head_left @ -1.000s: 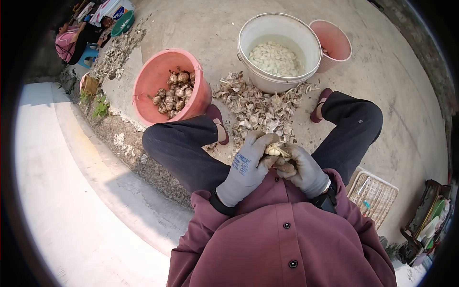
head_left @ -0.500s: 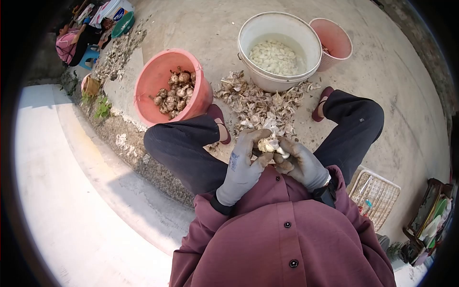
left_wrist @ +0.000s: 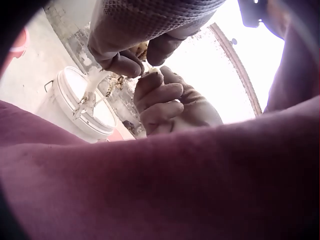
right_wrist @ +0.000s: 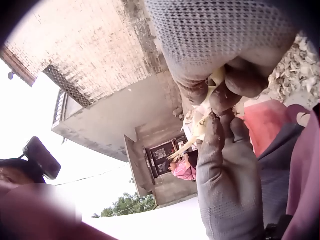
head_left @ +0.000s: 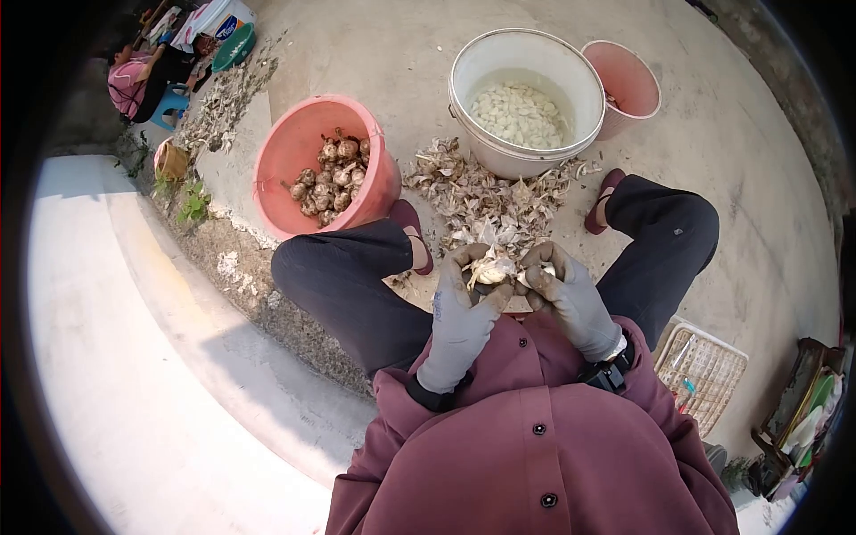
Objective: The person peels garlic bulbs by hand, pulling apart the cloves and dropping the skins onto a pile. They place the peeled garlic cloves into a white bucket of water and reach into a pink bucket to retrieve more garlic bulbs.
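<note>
Both hands wear grey gloves with soiled fingertips and meet in front of the lap. In the head view my left hand (head_left: 459, 316) holds a partly broken garlic bulb (head_left: 489, 270) between thumb and fingers, papery skin hanging off it. Just right of it, my right hand (head_left: 575, 303) pinches a pale garlic clove (head_left: 547, 268), largely covered by the fingers. In the right wrist view the two hands' fingertips come together around the pale garlic (right_wrist: 201, 122), its stringy roots pointing down-left. The left wrist view shows fingers hiding most of the garlic.
Between the feet lies a heap of garlic skins (head_left: 499, 196). Beyond it stands a white bucket (head_left: 464, 116) of peeled cloves in water, beside a pink bucket (head_left: 646, 89). A pink basin (head_left: 276, 169) of whole bulbs is at left. A basket (head_left: 713, 357) lies at right.
My hands have drawn slightly apart, the left keeping the bulb while the right now pinches a clove beside it. Loose white skin that hung over the bulb has shifted.
</note>
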Motion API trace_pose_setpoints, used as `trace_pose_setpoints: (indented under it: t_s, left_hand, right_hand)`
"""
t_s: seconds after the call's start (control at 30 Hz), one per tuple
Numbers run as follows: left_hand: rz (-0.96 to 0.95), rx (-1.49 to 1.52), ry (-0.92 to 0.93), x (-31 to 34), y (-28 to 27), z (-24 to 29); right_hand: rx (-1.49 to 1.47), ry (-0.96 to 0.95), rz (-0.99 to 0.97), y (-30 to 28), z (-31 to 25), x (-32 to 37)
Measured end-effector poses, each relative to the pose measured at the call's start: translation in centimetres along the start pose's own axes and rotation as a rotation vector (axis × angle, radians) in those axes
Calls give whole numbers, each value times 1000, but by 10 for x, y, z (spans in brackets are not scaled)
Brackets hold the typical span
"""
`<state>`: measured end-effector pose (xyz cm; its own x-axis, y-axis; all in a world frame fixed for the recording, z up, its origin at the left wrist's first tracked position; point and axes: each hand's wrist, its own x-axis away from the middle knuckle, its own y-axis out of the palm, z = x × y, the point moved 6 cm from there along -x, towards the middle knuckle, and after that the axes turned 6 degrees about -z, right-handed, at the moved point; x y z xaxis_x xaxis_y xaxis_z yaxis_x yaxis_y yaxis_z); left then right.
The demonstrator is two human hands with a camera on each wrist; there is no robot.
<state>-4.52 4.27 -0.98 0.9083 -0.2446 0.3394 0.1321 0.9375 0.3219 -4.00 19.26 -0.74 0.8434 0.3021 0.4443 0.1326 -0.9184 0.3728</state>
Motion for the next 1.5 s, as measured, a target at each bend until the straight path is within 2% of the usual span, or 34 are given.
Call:
trace_pose_setpoints:
  t_s: [0.2, 0.33, 0.4, 0.53, 0.6, 0.73, 0.83, 0.9, 0.97, 1.03, 1.13, 1.23, 1.33, 1.4, 1.5]
  left_hand:
    - [-7, -31, 44, -4, 3, 5]
    - [-21, -10, 2, -3, 4, 3]
    - [-27, -239, 43, -3, 5, 4]
    - [-25, -367, 153, -4, 6, 13]
    - [-43, -543, 249, -3, 6, 19]
    - [-51, -620, 237, -2, 7, 27]
    - [-46, -535, 176, -6, 5, 18]
    - [12, -220, 72, -8, 1, 9]
    - [25, -196, 37, -8, 5, 11]
    - [40, -174, 3, -8, 4, 11]
    - [30, -115, 83, -11, 7, 17]
    - [35, 127, -69, -10, 9, 17]
    - [65, 75, 29, -12, 5, 11]
    - [75, 84, 21, -13, 5, 15]
    - [74, -8, 26, -13, 4, 16]
  right_hand:
    - [-49, -89, 8, -1, 13, -4]
    - [-76, -33, 71, -2, 11, -2]
    - [-20, -29, 89, -5, 16, -5]
    - [94, -43, 84, -9, 13, -6]
    - [83, -21, 68, -12, 17, -6]
    - [113, 2, 38, -8, 11, -7]
    - [71, -12, 11, -5, 10, -8]
    - [90, -12, -12, -2, 7, -7]
    - [112, -14, -44, 1, 6, -7]
    - [89, -121, -63, 2, 4, -6]
    - [-36, -109, -65, -4, 17, -10]
    - [-72, -48, -33, -1, 13, -8]
    - [-42, -61, 10, 4, 6, -8]
    - [-91, -95, 26, 9, 0, -9]
    - [124, -190, 69, 6, 6, -15]
